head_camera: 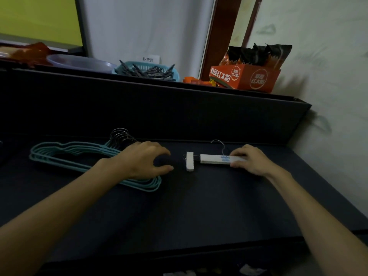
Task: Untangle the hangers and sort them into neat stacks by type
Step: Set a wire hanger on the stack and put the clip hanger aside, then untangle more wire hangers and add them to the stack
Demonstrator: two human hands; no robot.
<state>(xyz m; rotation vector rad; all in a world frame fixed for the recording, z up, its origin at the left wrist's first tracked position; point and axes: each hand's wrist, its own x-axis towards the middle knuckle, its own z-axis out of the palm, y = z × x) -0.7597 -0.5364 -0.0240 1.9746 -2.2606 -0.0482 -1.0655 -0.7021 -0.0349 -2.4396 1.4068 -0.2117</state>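
Right hand [252, 160] gripping white clip hanger [215, 158] at one end; left hand [146, 159] loosely open, holding nothing, perhaps resting on teal hanger stack [65, 154].

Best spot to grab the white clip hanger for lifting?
Probably pinch the white clip hanger's flat bar mid-length, from above, fingers across its long edges. It lies flat; the left clip sits on a thin wire and the hook curves away behind. The right hand covers the right end.

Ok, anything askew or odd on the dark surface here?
Little. The white clip hanger has one clip showing at its left end; its right end is hidden under the right hand. The teal hangers lie roughly stacked, slightly fanned.
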